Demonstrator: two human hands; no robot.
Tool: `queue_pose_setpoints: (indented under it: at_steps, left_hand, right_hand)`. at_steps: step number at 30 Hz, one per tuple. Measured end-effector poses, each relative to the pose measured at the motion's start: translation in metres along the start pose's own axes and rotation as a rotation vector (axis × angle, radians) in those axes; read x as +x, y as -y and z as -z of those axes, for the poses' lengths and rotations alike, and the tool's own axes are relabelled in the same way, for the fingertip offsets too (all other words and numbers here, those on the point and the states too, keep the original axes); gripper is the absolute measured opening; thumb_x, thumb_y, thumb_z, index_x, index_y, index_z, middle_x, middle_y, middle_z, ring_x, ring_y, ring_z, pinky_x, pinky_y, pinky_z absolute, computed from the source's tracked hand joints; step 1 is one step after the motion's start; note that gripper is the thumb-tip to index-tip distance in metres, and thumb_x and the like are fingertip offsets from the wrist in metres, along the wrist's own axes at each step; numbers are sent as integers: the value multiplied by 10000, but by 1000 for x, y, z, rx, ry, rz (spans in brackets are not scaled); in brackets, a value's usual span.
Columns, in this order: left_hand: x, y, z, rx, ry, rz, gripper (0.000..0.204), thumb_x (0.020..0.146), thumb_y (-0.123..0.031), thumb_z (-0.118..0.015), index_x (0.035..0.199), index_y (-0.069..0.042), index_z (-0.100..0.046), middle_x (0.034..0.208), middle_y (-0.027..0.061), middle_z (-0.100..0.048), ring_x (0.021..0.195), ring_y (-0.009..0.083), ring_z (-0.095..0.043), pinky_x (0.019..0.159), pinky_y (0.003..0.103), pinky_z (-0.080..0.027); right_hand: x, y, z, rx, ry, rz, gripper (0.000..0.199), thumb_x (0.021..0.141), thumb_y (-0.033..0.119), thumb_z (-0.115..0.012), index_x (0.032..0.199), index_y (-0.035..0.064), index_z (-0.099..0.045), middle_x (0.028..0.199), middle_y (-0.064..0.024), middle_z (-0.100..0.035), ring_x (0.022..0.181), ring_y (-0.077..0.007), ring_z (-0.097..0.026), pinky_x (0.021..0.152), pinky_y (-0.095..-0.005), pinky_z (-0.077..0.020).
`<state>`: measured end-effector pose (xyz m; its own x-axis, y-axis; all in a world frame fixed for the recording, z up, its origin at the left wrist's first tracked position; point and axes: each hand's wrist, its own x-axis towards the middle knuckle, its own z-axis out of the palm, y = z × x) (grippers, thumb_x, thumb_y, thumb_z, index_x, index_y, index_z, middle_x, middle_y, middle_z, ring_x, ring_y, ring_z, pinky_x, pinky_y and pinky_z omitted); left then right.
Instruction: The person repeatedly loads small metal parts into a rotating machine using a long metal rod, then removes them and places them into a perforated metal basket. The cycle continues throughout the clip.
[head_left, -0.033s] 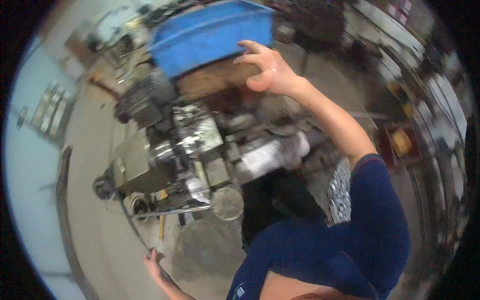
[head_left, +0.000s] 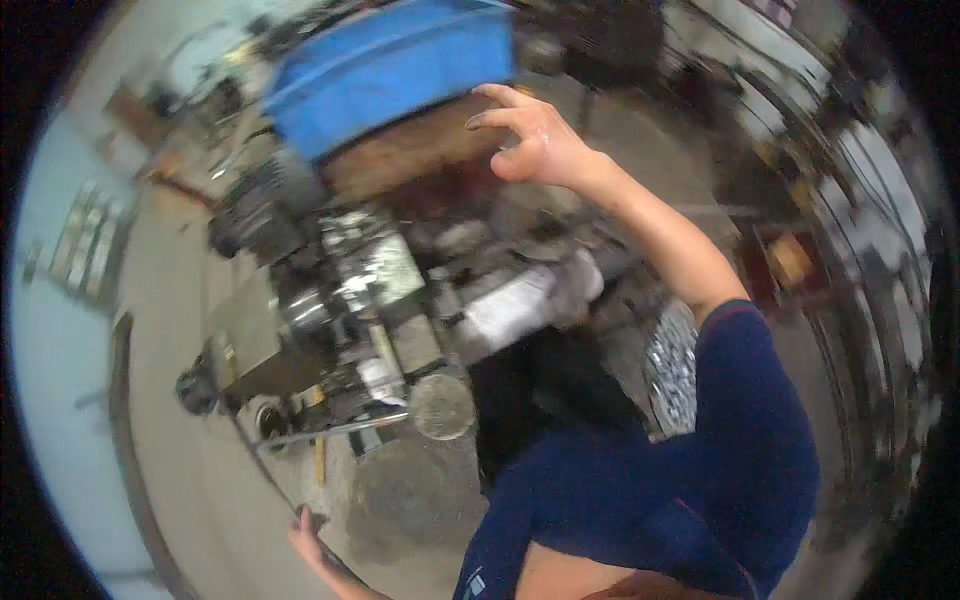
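Note:
My left hand [head_left: 308, 537] is low on the left, closed round the lower end of a long thin dark lever [head_left: 262, 462]. This lever slants up to a round dark hub on the side of a metal machine [head_left: 245, 330]. My right hand [head_left: 540, 140] is raised, in front of the blue plastic bin [head_left: 400, 75]. Its fingers are curved and apart, with nothing between them. Between my hands lie the machine's shiny metal parts [head_left: 375, 265], a pale cloth-like bundle [head_left: 510, 305] and a round metal disc [head_left: 442, 407]. Blur hides finer detail.
A second, bright rod [head_left: 340, 430] sticks out near the disc. Shiny metal scraps [head_left: 672, 370] lie beside my right sleeve. A reddish box [head_left: 785, 265] and long pieces of stock stand at the right. A pale blue wall [head_left: 60, 400] rises at the left.
The bin and machine have shifted a little to the left in the picture. My right hand keeps nearly the same place and shape, and my left hand stays on the lever's end.

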<state>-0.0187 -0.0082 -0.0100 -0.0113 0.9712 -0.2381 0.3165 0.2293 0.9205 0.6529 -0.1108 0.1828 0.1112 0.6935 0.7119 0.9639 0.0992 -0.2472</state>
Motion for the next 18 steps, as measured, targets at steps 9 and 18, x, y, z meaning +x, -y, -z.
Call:
queue_pose_setpoints:
  at_steps: [9, 18]
  left_hand:
    - [45, 3, 8, -63, 177, 95, 313, 824, -232, -587, 979, 33, -526, 671, 119, -568, 577, 203, -567, 573, 345, -514]
    - [62, 32, 33, -11, -83, 195, 383, 745, -255, -676, 962, 18, -518, 636, 135, -558, 542, 212, -551, 521, 338, -495]
  right_hand:
    - [-325, -85, 103, -327, 439, -1017, 266, 570, 177, -604, 798, 51, -658, 830, -138, -636, 773, -291, -607, 706, -364, -489]
    - [-409, -37, 59, -158, 533, -1208, 330, 554, 239, -583, 837, 91, -669, 896, -154, -622, 854, -300, -589, 788, -339, -468]
